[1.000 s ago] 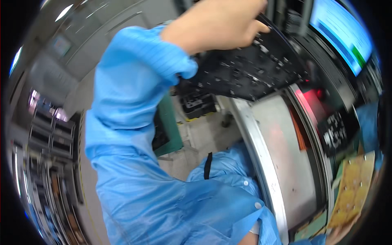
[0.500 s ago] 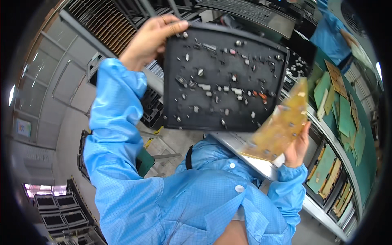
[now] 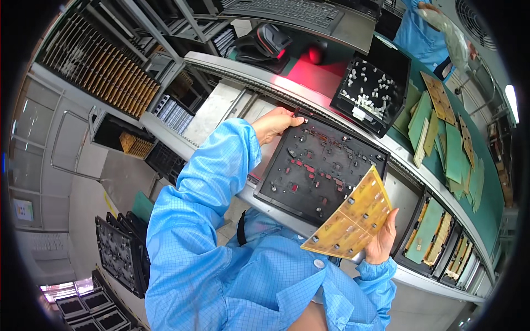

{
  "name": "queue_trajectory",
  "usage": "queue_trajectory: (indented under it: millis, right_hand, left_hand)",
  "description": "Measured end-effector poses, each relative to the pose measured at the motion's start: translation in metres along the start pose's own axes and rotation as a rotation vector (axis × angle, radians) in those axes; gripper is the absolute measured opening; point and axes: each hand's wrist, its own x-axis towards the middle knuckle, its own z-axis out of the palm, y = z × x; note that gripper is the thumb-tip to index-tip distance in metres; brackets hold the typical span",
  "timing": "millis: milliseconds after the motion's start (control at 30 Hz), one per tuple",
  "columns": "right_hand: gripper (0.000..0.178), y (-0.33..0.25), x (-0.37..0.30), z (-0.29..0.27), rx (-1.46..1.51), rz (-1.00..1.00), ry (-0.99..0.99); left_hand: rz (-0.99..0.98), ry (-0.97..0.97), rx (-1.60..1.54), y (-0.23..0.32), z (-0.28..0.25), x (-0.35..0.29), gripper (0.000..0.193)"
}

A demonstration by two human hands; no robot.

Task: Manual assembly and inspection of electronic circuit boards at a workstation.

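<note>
We grip the yellow board (image 3: 353, 218) by its right edge in our right hand (image 3: 382, 243), overlapping the black tray's (image 3: 287, 204) near right corner. Our left hand (image 3: 273, 126) pinches the tray's far left corner over the conveyor (image 3: 243, 70). Beyond stands a bin (image 3: 399, 85) of white parts. Step, as judged: tray positioning. The next move calls for a level tray, board clear.

held black tray (image 3: 287, 207): 1 | held yellow board (image 3: 350, 217): 1 | keyboard (image 3: 287, 13): 1 | scanner (image 3: 273, 39): 1
</note>
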Motion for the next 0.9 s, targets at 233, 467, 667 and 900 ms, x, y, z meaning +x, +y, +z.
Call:
queue_trajectory:
  millis: [233, 467, 667, 900]
  right_hand:
    - [0.056, 0.017, 0.021, 0.0, -0.084, 0.061, 0.146]
    - [0.056, 0.028, 0.027, 0.002, -0.123, 0.113, 0.246]
    - [0.054, 0.014, 0.017, 0.005, -0.226, -0.068, 0.228]
    - [0.054, 0.03, 0.027, 0.056, -0.174, -0.284, 0.004]
  left_hand:
    - [0.031, -0.057, -0.008, -0.015, -0.019, 0.041, 0.021]
    - [0.038, -0.041, 0.092, -0.007, -0.029, 0.034, 0.021]
    - [0.326, 0.283, 0.386, -0.013, -0.031, -0.011, 0.055]
    - [0.574, -0.108, -0.64, -0.038, 0.09, -0.141, 0.064]
